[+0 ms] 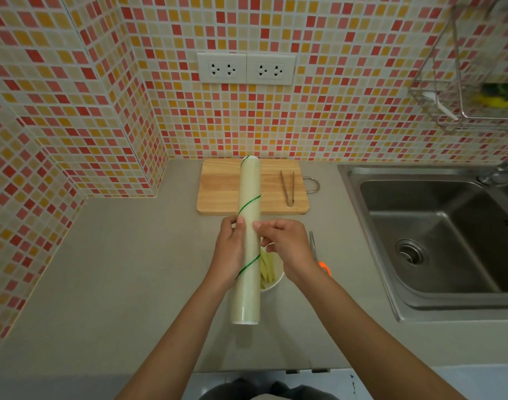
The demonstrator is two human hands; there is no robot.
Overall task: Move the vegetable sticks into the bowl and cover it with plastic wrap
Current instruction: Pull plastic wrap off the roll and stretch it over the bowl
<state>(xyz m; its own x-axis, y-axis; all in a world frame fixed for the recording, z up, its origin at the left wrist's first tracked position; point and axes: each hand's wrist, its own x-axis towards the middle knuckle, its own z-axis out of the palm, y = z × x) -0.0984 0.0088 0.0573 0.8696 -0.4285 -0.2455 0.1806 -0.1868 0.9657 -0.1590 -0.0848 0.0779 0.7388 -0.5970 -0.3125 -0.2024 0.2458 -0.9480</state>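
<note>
Worktop [117, 284]: grey and smooth, running along a tiled wall, with a corner step at the back left.
Cutting board [218, 189]: wooden, flat on the worktop at the back, close against the wall; a metal loop handle sticks out on its right side.
Bowl [275, 281]: white, sits on the worktop near the front, mostly hidden.
Scissors [323, 265]: orange handles, lying on the worktop just right of the bowl.
Sink [437, 235]: shiny metal, set into the worktop on the right.
</note>
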